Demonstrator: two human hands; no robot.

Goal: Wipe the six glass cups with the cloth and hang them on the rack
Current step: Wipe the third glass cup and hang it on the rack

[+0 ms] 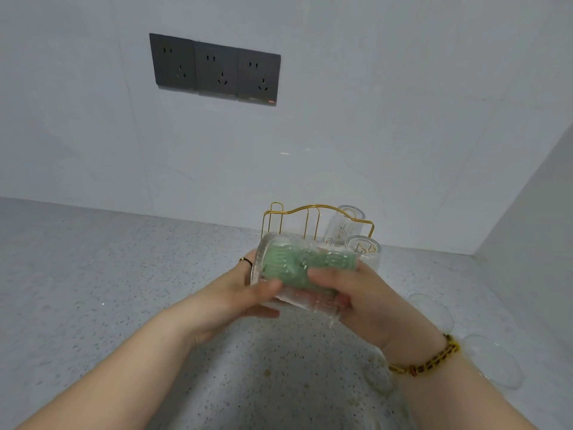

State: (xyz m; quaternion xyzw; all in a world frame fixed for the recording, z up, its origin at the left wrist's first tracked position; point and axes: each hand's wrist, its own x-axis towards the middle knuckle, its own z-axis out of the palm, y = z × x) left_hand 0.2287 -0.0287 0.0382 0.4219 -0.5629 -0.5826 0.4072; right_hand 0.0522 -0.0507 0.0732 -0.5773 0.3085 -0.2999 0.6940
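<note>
Ribbed clear glass cup (294,301) wiped from inside.
Right of the gold wire rack (313,206) and nearer, three clear glass cups (493,361) wait on the speckled grey table (124,290); just before the rack, left hand (245,293) and right hand (356,299) clasp the sideways cup, green cloth (297,265) stuffed inside. Twist cup against cloth, gripping firmly: glass may slip. Two upturned cups (344,226) hang at its right.
</note>
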